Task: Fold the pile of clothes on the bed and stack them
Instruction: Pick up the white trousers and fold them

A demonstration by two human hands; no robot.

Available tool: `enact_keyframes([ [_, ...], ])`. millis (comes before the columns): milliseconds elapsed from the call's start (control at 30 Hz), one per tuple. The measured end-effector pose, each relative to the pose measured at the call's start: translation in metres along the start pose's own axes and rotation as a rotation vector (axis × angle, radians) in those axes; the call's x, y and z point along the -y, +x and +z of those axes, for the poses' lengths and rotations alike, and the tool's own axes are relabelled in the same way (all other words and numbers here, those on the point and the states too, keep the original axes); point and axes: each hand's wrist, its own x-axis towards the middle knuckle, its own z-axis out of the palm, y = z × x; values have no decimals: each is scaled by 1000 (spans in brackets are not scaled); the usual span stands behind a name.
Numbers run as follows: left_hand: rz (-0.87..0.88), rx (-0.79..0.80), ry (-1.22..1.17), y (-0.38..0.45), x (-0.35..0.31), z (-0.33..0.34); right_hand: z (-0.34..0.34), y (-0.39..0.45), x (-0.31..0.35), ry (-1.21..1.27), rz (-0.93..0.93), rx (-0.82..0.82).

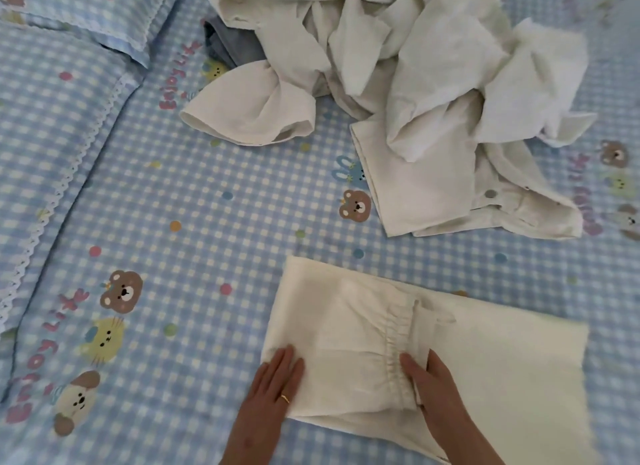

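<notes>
Two hands are seen in the head view, both laid on a cream folded garment (pixel 381 343) near the bottom of the bed. The bed sheet (pixel 207 205) is blue & white checks w/ little bears, cats and bunnies printed on it.

The left hand (pixel 273 385) is laid flat on the garment's left edge, fingers straight and together, nothing gripped. A gold ring (pixel 284 398) is worn on one finger. The right hand (pixel 433 392) is set on the gathered elastic band (pixel 398 353) in the middle of the garment. Its fingers are mostly straight, but whether the thumb is tucked round the cloth edge cannot be told.

Above the folded garment, a bit apart from it, the unfolded pile of clothes (pixel 398 66) is heaped, all white & cream. A pair of cream pants w/ a button (pixel 490 193) is spread at the pile's lower right edge. A grey cloth (pixel 225 45) is tucked under the pile's left side.

Far left of the garment, a pillow (pixel 69 11) in the same check print w/ white trim is seen at the top corner.
</notes>
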Motion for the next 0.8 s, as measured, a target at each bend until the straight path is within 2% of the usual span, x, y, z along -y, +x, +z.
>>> enact_keyframes([
  [233, 19, 185, 63, 0, -3, -9, -12, 8, -26, -244, -39, -90],
  [400, 62, 118, 29, 25, -38, -12, -8, 9, -14, -369, -152, -119],
  [467, 24, 78, 56, 54, -56, -8, -7, 4, -15, -550, -275, -291],
  [533, -42, 58, 117, 88, -70, -4, 2, -1, -14, -828, -557, -448],
  [567, -65, 51, 156, 104, -73, -2, 9, -2, -12, -956, -695, -423],
  [633, -95, 63, 244, 131, -70, 4, 19, 7, -10, -1171, -864, -269],
  [700, -137, 79, 312, 145, -52, 10, 20, 24, -12, -1288, -849, -184],
  [800, -173, 126, 358, 145, -19, 22, 12, 44, -34, -1360, -764, -179],
])
